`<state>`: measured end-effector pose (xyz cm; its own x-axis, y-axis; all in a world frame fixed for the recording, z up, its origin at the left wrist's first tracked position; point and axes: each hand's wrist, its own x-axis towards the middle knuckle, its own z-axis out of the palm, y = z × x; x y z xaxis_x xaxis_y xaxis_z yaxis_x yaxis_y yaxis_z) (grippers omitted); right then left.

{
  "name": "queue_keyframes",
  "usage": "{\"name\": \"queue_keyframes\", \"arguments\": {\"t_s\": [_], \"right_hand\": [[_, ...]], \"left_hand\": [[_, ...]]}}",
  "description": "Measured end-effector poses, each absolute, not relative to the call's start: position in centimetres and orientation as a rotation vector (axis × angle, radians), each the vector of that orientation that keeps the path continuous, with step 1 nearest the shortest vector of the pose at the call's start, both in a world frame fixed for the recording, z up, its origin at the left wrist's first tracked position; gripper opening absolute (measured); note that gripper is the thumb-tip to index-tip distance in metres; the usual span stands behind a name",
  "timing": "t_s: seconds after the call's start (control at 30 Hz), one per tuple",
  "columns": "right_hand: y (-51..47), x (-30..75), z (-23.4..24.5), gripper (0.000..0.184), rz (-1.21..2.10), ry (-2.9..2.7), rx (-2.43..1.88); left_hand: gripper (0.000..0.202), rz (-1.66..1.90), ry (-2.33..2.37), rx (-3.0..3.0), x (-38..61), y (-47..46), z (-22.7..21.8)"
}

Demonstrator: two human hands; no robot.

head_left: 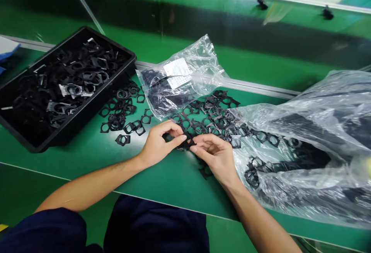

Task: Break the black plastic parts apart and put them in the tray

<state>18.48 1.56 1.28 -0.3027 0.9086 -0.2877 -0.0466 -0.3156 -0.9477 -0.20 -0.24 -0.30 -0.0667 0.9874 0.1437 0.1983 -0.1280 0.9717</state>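
Between my two hands is a small black ring-shaped part. My left hand pinches its left side with thumb and index finger. On its right side, the fingertips of my right hand are pressed together; its finer shape is partly covered by my fingers. Just beyond my hands spreads a pile of similar black ring parts on the green table. More loose ring parts lie left of my left hand, one of them a little apart from the others.
A black bin heaped with black parts stands at the left. Behind my hands lies a clear bag with a white label. A large open plastic bag of parts covers the right side. A metal rail edges the green table.
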Motion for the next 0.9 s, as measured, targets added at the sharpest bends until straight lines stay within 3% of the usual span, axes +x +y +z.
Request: {"name": "queue_keyframes", "arguments": {"t_s": [0.27,0.4,0.63,0.9], "right_hand": [[1.31,18.52,1.5,0.034,1.591,-1.301,-1.209],[0.95,18.48,1.17,0.026,1.425,-1.415,-1.229],[0.8,18.5,1.08,0.012,1.245,-1.529,-1.209],[0.6,18.52,1.35,0.009,1.167,-1.591,-1.235]], "left_hand": [[0.018,1.253,1.264,1.299,0.14,-0.49,-0.73],[0.018,1.284,1.282,1.361,0.27,-0.67,-0.82],[0.011,1.29,1.329,1.514,0.13,-0.91,-0.53],[0.005,1.366,1.245,1.677,-0.16,-0.57,-0.11]]}}
